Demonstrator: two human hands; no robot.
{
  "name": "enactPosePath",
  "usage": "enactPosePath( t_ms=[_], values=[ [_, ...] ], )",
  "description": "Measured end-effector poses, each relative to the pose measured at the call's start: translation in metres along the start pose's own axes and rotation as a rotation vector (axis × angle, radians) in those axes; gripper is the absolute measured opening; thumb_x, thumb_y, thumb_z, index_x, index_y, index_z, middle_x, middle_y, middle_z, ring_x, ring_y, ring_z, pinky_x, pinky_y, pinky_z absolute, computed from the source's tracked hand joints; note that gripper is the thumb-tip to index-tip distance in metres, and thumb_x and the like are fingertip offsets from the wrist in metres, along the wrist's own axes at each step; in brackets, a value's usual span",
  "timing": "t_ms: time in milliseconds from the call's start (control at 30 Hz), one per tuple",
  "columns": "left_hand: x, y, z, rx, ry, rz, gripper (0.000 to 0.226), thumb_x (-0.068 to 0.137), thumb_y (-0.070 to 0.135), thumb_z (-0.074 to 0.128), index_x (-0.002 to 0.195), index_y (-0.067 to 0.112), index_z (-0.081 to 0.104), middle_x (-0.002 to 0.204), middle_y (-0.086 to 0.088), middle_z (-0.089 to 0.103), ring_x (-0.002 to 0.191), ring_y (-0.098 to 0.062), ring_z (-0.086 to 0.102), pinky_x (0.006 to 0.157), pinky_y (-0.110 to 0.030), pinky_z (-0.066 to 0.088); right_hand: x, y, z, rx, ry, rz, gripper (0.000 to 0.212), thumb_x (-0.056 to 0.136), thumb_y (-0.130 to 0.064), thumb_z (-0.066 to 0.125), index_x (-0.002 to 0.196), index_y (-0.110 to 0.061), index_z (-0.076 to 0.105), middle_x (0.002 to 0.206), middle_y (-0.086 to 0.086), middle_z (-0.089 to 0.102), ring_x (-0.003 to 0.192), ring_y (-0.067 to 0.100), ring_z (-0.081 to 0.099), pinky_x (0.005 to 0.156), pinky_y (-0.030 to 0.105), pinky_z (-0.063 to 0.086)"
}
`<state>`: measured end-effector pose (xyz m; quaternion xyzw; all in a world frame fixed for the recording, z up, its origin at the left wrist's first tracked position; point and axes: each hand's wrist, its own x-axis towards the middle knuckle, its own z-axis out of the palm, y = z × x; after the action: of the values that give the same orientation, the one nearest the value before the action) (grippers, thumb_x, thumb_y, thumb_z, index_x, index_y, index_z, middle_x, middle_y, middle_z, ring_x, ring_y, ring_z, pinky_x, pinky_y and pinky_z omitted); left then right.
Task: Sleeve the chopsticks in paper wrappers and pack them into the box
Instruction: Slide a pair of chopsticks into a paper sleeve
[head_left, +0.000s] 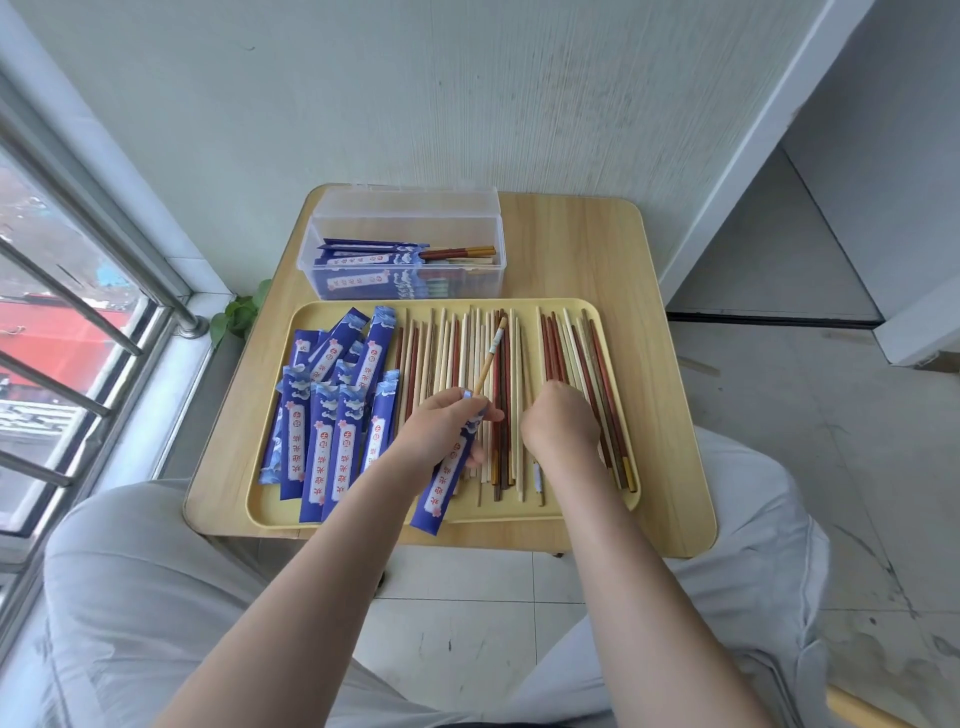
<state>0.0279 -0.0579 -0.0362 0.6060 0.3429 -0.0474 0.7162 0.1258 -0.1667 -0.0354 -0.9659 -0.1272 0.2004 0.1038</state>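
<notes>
My left hand (441, 423) grips a blue paper wrapper (441, 480) with one pale chopstick (490, 358) sticking out of its top, tilted up to the right. My right hand (561, 421) is curled down over the loose chopsticks (587, 374) on the right of the yellow tray (467, 512); its fingertips are hidden. Several empty blue wrappers (332, 410) lie on the tray's left. More loose pale and red-brown chopsticks (447, 353) fill the tray's middle. The clear plastic box (483, 280) behind the tray holds several sleeved pairs.
The tray and box stand on a small wooden table (576, 249) against a wall. A barred window (78, 312) is at the left, with a small green plant (241, 309) by the table's corner. My knees in pale trousers flank the table's near edge.
</notes>
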Motion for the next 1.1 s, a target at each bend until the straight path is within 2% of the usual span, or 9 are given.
enactPosePath(
  t_ms=[133, 267, 400, 500, 633, 733, 867, 933, 1100],
  values=[
    [0.001, -0.001, 0.0, 0.007, 0.025, -0.015, 0.025, 0.102, 0.025, 0.056, 0.116, 0.004, 0.06, 0.104, 0.0, 0.076, 0.05, -0.017, 0.061, 0.053, -0.025, 0.056, -0.004, -0.003, 0.0, -0.049, -0.005, 0.001, 0.011, 0.098, -0.012, 0.058, 0.107, -0.007, 0.062, 0.087, 0.004, 0.055, 0.075, 0.023, 0.058, 0.058, 0.03, 0.048],
    [-0.001, -0.002, -0.003, -0.034, 0.031, -0.007, 0.022, 0.103, 0.022, 0.053, 0.111, 0.004, 0.061, 0.102, -0.007, 0.076, 0.05, -0.019, 0.061, 0.052, -0.027, 0.056, -0.007, 0.001, -0.006, 0.147, 0.042, -0.024, 0.028, 0.094, -0.03, 0.064, 0.078, -0.01, 0.051, 0.072, 0.0, 0.05, 0.058, 0.016, 0.048, 0.045, 0.025, 0.032],
    [-0.002, -0.004, -0.01, -0.054, 0.085, 0.001, 0.021, 0.103, 0.018, 0.047, 0.106, 0.003, 0.061, 0.084, -0.015, 0.074, 0.05, -0.021, 0.059, 0.05, -0.03, 0.053, -0.005, 0.004, -0.028, 0.532, 0.012, -0.158, 0.006, 0.092, -0.015, 0.06, 0.096, -0.014, 0.055, 0.086, 0.003, 0.062, 0.066, 0.018, 0.058, 0.053, 0.029, 0.044],
    [-0.002, -0.003, -0.012, -0.05, 0.135, 0.013, 0.026, 0.101, 0.016, 0.041, 0.103, 0.002, 0.062, 0.069, -0.011, 0.068, 0.048, -0.021, 0.054, 0.047, -0.029, 0.047, -0.007, 0.003, -0.04, 0.839, -0.074, -0.201, 0.022, 0.094, -0.006, 0.049, 0.102, -0.02, 0.064, 0.082, 0.007, 0.071, 0.055, 0.013, 0.057, 0.049, 0.026, 0.045],
    [-0.005, -0.001, -0.015, -0.063, 0.153, 0.013, 0.03, 0.101, 0.018, 0.038, 0.099, 0.002, 0.063, 0.065, -0.01, 0.063, 0.046, -0.02, 0.05, 0.046, -0.028, 0.045, -0.012, -0.001, -0.048, 1.219, -0.196, -0.248, 0.025, 0.099, 0.002, 0.042, 0.107, -0.005, 0.064, 0.089, 0.013, 0.076, 0.07, 0.027, 0.071, 0.053, 0.028, 0.05],
    [-0.005, 0.0, -0.018, -0.061, 0.142, 0.016, 0.03, 0.101, 0.018, 0.038, 0.098, 0.001, 0.063, 0.066, -0.011, 0.063, 0.045, -0.019, 0.049, 0.045, -0.027, 0.044, -0.013, -0.001, -0.05, 1.321, -0.073, -0.336, 0.011, 0.1, -0.006, 0.055, 0.107, -0.003, 0.063, 0.087, 0.011, 0.076, 0.068, 0.024, 0.07, 0.055, 0.029, 0.051],
    [-0.006, 0.002, -0.02, -0.065, 0.099, 0.009, 0.029, 0.099, 0.017, 0.037, 0.094, 0.002, 0.062, 0.067, -0.014, 0.062, 0.043, -0.02, 0.047, 0.044, -0.026, 0.041, -0.01, 0.0, -0.053, 1.425, 0.187, -0.348, 0.026, 0.104, -0.026, 0.053, 0.094, -0.011, 0.072, 0.061, 0.001, 0.054, 0.05, 0.014, 0.044, 0.045, 0.023, 0.033],
    [-0.007, 0.004, -0.019, -0.059, 0.072, 0.004, 0.028, 0.097, 0.017, 0.037, 0.092, 0.003, 0.06, 0.065, -0.013, 0.061, 0.043, -0.02, 0.046, 0.044, -0.026, 0.04, -0.008, -0.001, -0.053, 1.406, 0.216, -0.323, 0.032, 0.105, -0.031, 0.051, 0.087, -0.011, 0.069, 0.058, -0.003, 0.044, 0.049, 0.012, 0.038, 0.045, 0.024, 0.03],
    [-0.01, 0.006, -0.019, -0.015, -0.011, 0.004, 0.028, 0.095, 0.021, 0.04, 0.089, 0.003, 0.06, 0.063, -0.014, 0.059, 0.044, -0.023, 0.043, 0.048, -0.027, 0.039, -0.006, -0.004, -0.044, 1.255, 0.198, -0.261, 0.035, 0.107, -0.028, 0.046, 0.079, -0.014, 0.061, 0.057, -0.005, 0.047, 0.049, 0.01, 0.042, 0.048, 0.022, 0.036]
  ],
)
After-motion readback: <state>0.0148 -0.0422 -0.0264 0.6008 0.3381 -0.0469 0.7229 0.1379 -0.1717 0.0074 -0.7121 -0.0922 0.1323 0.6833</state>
